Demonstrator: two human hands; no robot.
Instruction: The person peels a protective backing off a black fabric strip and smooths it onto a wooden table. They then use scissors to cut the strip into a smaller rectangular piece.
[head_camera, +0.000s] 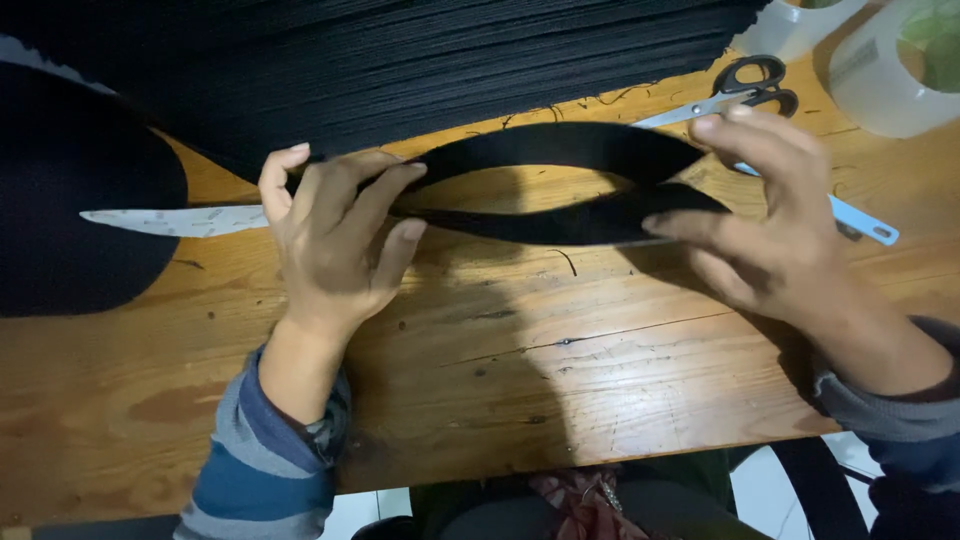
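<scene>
Left hand (335, 235) fingers (385, 195) pinch one end of two curved black fabric strips (560, 150); right hand (775, 215) fingers pinch the other end. Strips bow apart between the hands, just above the scuffed wooden worktop (520, 370). White pointed backing strip (170, 220) pokes out left. Black-handled scissors (735, 95) partly hidden behind right fingers. Stacked black fabric (400, 60) cut off at top edge.

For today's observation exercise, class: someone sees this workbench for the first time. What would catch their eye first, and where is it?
First, the two black fabric strips bowed apart into an eye shape at the centre, pinched by the left hand and the right hand. Next, the big stack of black fabric along the top edge of the wooden table. Last, black-handled scissors lie behind the right hand.
</scene>
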